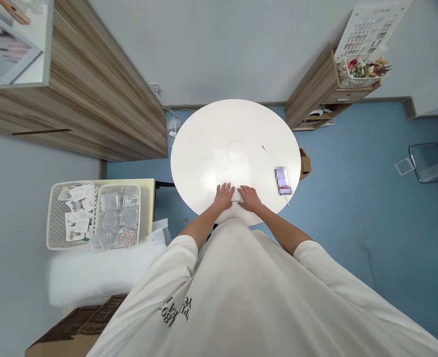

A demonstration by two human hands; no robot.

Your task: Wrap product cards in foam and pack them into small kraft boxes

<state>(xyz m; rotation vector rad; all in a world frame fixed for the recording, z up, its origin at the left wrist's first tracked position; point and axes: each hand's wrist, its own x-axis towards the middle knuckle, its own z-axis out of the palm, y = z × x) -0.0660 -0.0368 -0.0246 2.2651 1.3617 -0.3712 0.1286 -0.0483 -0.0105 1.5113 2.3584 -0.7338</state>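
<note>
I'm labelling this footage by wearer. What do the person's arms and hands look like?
The left hand and right hand are bare, with no gloves. Both forearms are uncovered, and the loose white sleeves end around the elbows. I can't make out any watch or bracelet.

A white basket (357, 83) of flowers (367, 68) stands on a wooden cabinet (311, 94) beside a chart (369, 30).

Baskets (139, 213) lie left of the table (234, 119), a phone (283, 180) on its right side.
</note>
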